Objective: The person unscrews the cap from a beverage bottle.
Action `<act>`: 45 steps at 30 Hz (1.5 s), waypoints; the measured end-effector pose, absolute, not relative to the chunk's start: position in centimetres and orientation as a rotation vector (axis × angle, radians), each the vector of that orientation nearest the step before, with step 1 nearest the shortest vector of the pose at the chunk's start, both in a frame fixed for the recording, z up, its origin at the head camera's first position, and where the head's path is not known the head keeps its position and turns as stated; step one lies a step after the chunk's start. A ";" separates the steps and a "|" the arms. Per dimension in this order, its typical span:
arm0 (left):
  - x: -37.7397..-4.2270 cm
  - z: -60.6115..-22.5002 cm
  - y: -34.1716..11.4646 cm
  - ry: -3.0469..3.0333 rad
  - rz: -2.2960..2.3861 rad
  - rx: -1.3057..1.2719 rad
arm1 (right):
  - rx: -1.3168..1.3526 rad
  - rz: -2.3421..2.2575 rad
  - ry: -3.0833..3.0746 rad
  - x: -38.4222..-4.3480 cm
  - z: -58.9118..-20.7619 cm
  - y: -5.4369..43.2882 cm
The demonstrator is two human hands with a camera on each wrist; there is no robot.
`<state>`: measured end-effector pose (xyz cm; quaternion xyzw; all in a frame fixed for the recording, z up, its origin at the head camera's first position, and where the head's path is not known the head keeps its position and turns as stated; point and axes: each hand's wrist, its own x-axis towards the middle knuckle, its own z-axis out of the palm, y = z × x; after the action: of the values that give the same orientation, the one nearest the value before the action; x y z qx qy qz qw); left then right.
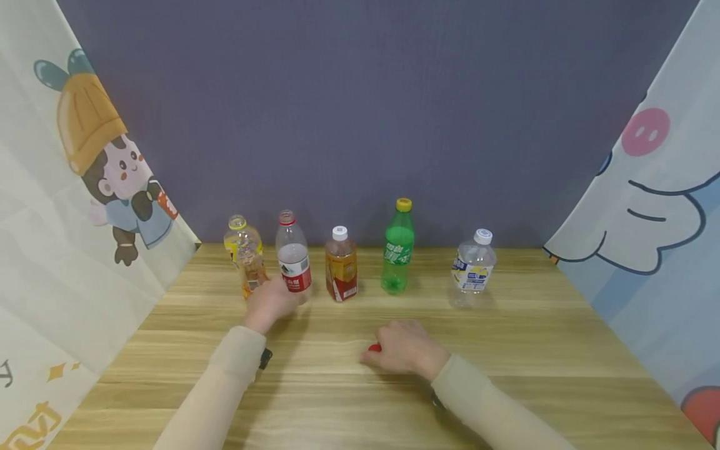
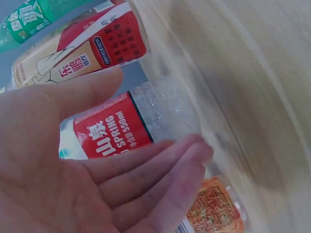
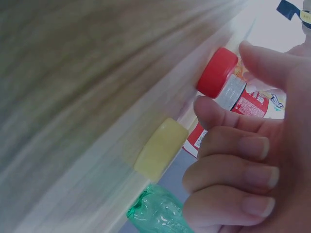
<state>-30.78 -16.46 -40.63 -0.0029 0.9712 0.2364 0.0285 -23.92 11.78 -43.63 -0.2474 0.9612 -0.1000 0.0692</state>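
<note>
my left hand (image 1: 275, 304) is released: fingers extended, thumb spread, positioned at the lower part of the clear plastic bottle with a red-and-white label and red-ringed neck (image 1: 292, 253); contact between fingers and bottle cannot be determined. my right hand (image 1: 407, 347) is grasping the round red plastic cap (image 3: 218, 73) between thumb and forefinger, remaining fingers curled, low over the light wood-grain table (image 1: 337, 406). a round yellow plastic cap (image 3: 160, 150) appears at 7 o'clock of the red cap in the right wrist view. with the red cap as dial centre in the head view, the red-labelled bottle stands upright at 10 o'clock. just beside it, farther out, is the clear plastic bottle with a yellow neck ring (image 1: 245, 245). the squarish amber bottle with a white cap (image 1: 341, 272) stands at 11 o'clock, the green plastic bottle with a yellow top (image 1: 398, 240) between 12 and 1 o'clock, and the clear, white-capped plastic bottle (image 1: 474, 275) at 2 o'clock.
</note>
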 end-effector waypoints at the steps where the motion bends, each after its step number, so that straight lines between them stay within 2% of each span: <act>1: -30.7 -40.6 -16.4 2.990 0.713 -0.001 | -0.747 -0.301 2.895 -23.9 -43.6 11.8; 19: -30.4 -40.7 -13.2 2.917 1.033 0.228 | -0.743 -0.291 2.933 -24.1 -42.4 12.0; 29: -30.1 -41.1 -11.1 2.860 1.301 0.172 | -0.748 -0.351 2.936 -24.3 -42.0 12.1; 45: -32.2 -42.7 -9.0 2.875 1.586 0.238 | -0.751 -0.440 2.980 -24.4 -41.3 12.2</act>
<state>-32.23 -9.03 -42.69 0.0720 0.8708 0.4805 -0.0751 -24.36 12.24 -41.29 -0.2419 0.9597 -0.1417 0.0186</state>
